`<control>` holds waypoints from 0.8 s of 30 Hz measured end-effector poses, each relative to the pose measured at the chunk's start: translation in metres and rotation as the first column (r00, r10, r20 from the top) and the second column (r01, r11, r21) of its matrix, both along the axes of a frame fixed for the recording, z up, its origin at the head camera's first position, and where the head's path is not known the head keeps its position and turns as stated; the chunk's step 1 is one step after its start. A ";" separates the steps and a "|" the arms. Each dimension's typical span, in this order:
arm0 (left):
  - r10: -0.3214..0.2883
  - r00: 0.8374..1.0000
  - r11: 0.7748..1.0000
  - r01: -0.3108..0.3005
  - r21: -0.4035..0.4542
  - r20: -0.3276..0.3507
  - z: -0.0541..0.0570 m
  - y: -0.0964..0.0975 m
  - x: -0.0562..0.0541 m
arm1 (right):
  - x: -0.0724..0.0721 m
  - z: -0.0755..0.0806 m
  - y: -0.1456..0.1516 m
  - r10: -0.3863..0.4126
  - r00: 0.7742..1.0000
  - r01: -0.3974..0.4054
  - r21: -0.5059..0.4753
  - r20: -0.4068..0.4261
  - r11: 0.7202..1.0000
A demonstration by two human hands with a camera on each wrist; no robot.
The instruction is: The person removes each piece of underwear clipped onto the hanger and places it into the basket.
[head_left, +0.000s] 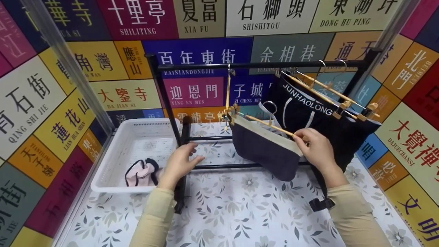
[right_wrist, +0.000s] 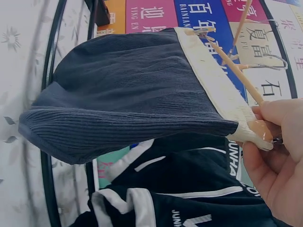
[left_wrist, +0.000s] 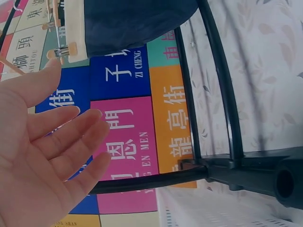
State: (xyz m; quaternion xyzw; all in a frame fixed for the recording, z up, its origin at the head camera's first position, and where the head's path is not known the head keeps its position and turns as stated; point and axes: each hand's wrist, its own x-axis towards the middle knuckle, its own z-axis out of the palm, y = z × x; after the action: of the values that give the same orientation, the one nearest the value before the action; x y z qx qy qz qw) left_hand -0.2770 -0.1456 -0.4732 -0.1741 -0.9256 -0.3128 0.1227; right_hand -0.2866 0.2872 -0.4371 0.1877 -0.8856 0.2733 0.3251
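Observation:
My right hand (head_left: 313,145) pinches one end of a wooden clip hanger (right_wrist: 239,75), at the clip and the waistband corner. From that hanger hangs a dark navy ribbed garment (head_left: 262,147) with a cream waistband, tilted in front of the black rack (head_left: 267,64). The hanger's hook (head_left: 271,106) sits below the top bar. My left hand (head_left: 181,161) holds nothing; its fingers are spread near the rack's left post. In the left wrist view its thumb overlaps the garment's other clip (left_wrist: 61,51).
Black underwear (head_left: 308,106) with a JUNHAOLONG waistband hangs from clip hangers at the rack's right. Another hanger (head_left: 227,85) hangs edge-on from the top bar. A white basket (head_left: 113,161) at the left contains a pink garment with black trim (head_left: 140,173). Patterned walls stand behind and beside.

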 end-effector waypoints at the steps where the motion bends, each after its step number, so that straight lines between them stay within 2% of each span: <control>1: 0.005 1.000 1.000 -0.005 0.002 0.010 -0.001 -0.001 0.000 | 0.001 -0.002 -0.001 0.007 1.000 -0.007 0.004 0.004 1.000; 6: 0.021 0.998 1.000 -0.022 0.009 0.054 -0.004 -0.002 -0.001 | 0.004 -0.010 -0.004 0.061 0.998 -0.061 0.025 0.025 0.998; 12: 0.026 0.998 1.000 -0.027 0.014 0.057 -0.004 -0.001 -0.008 | 0.008 -0.017 -0.009 0.124 0.991 -0.127 0.053 0.043 0.991; 16: 0.015 0.999 1.000 -0.016 0.014 0.047 -0.003 0.001 -0.011 | 0.008 -0.022 -0.012 0.173 0.985 -0.174 0.075 0.023 0.982; 19: 0.009 0.999 1.000 -0.008 -0.005 0.044 -0.002 0.005 -0.012 | 0.007 -0.026 -0.015 0.237 0.971 -0.236 0.079 -0.008 0.969; 24: -0.003 1.000 0.998 0.003 -0.057 -0.008 -0.001 0.012 -0.013 | 0.006 -0.029 -0.020 0.331 0.943 -0.326 0.098 -0.042 0.940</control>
State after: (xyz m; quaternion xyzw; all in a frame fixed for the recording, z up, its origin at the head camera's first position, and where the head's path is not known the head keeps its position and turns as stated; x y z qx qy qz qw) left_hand -0.2897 -0.1340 -0.4739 -0.1802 -0.9334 -0.2858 0.1209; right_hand -0.2803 0.2671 -0.4666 0.3551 -0.8436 0.2780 0.2915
